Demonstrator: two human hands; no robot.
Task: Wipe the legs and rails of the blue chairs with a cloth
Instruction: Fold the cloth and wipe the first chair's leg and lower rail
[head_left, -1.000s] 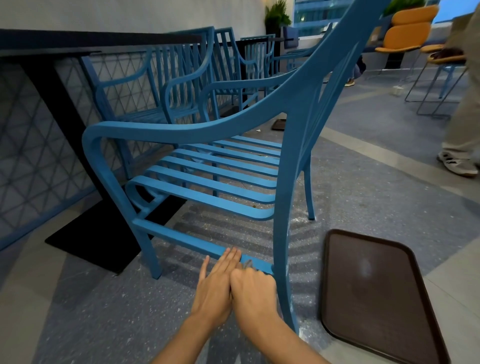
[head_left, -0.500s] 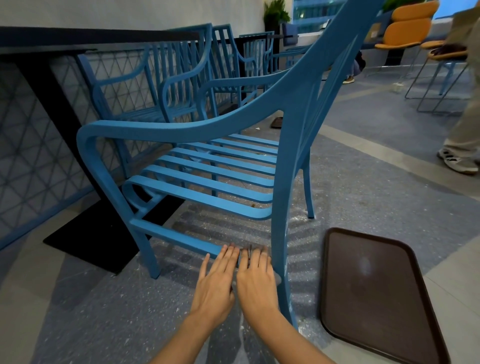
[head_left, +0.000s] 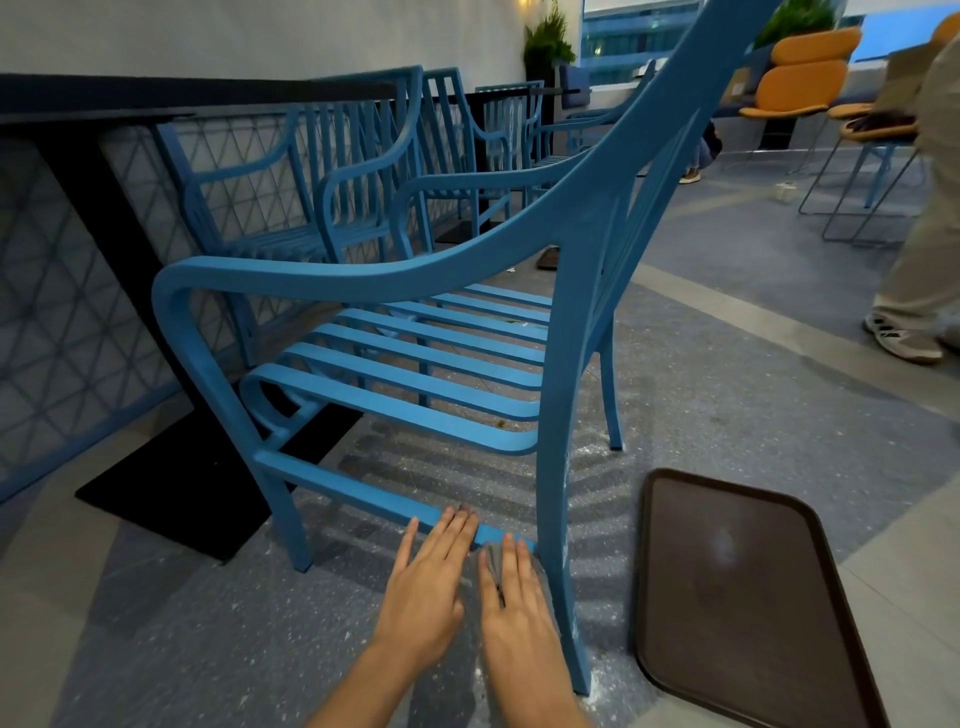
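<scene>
Head view: left hand (head_left: 426, 582) and right hand (head_left: 511, 597) flat, fingers straight, on chair rail (head_left: 353, 491).

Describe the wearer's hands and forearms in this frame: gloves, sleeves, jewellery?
Both bare. The left hand and right hand have no gloves, and no rings, watch or bands show. Both forearms are uncovered as far as the bottom edge of the picture, with no sleeve cuff in view. Nails look short and unpainted. No tattoos or markings visible.
</scene>
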